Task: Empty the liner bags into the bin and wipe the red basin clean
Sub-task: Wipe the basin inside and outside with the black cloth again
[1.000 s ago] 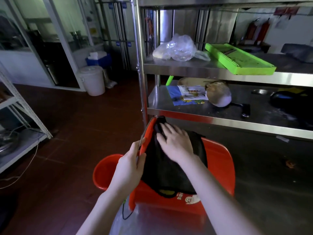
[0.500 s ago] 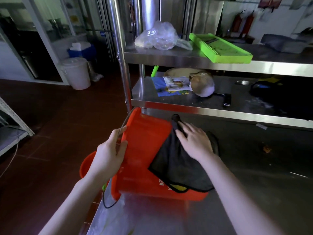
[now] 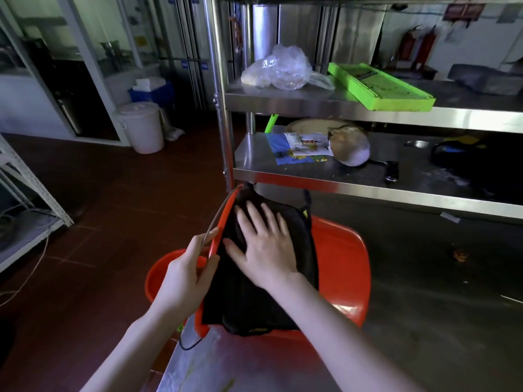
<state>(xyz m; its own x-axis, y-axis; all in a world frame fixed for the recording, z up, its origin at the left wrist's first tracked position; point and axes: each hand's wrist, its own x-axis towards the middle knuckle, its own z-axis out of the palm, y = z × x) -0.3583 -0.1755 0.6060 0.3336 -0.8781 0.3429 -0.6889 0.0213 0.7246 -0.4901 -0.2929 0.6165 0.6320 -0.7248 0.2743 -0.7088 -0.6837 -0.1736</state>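
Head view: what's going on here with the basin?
A person holds the red basin tipped on its side on the steel table. The left hand grips its rim and wire handle; the right hand presses a dark cloth flat against it. Wiping looks under way; another red tub sits on the floor below.

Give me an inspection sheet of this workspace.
Surface: steel table, smeared, a brown scrap on it.
Job's things: red basin tipped on its side at the table's edge; black cloth spread over its side.
Clutter: clear bag and green tray on the upper shelf; leaflets and bowl on the lower shelf; red tub on the floor.
Hands: left hand grips the basin's rim; right hand presses flat on the cloth.
Cables: black cord hangs off the table's edge; white cable on the floor.
Surroundings: tiled floor, white lidded bucket, fire extinguishers.
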